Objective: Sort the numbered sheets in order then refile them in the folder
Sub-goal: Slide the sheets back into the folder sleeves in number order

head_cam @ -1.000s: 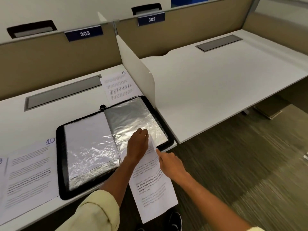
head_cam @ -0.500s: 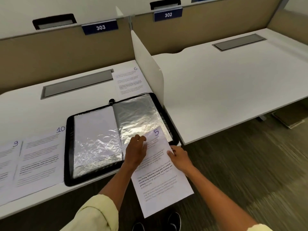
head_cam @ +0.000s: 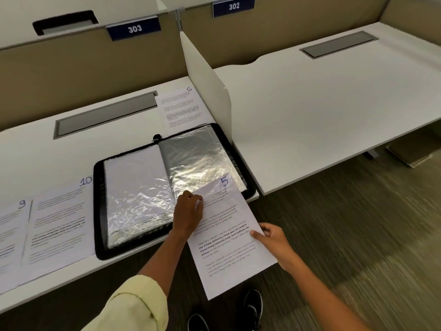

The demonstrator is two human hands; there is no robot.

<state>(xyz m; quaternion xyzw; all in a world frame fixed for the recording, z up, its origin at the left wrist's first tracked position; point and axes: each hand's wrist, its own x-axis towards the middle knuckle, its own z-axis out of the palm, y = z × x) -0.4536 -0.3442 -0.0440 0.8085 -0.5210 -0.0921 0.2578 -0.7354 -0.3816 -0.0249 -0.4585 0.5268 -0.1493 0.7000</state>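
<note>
A black folder (head_cam: pixel 100 211) lies open on the desk, its clear plastic sleeves (head_cam: pixel 191 158) showing. Sheet 5 (head_cam: pixel 229 249) hangs over the desk's front edge, its top end tucked into the mouth of the right sleeve. My left hand (head_cam: pixel 188 213) pinches the sleeve's bottom edge at the sheet's upper left. My right hand (head_cam: pixel 272 242) grips the sheet's right edge, thumb on top. Sheet 6 (head_cam: pixel 181 108) lies behind the folder. Sheets 10 (head_cam: pixel 59 223) and 9 (head_cam: pixel 12 230) lie left of it.
A white divider panel (head_cam: pixel 210 91) stands right of the folder, between desk 303 (head_cam: pixel 47 151) and desk 302 (head_cam: pixel 322 99). Grey cable hatches (head_cam: pixel 105 115) are set into both desks. Carpet floor and my shoes (head_cam: pixel 253 306) show below.
Sheet 5 has slid up and its top now sits in the right sleeve. My right hand has moved down the sheet's right edge. The view has shifted left.
</note>
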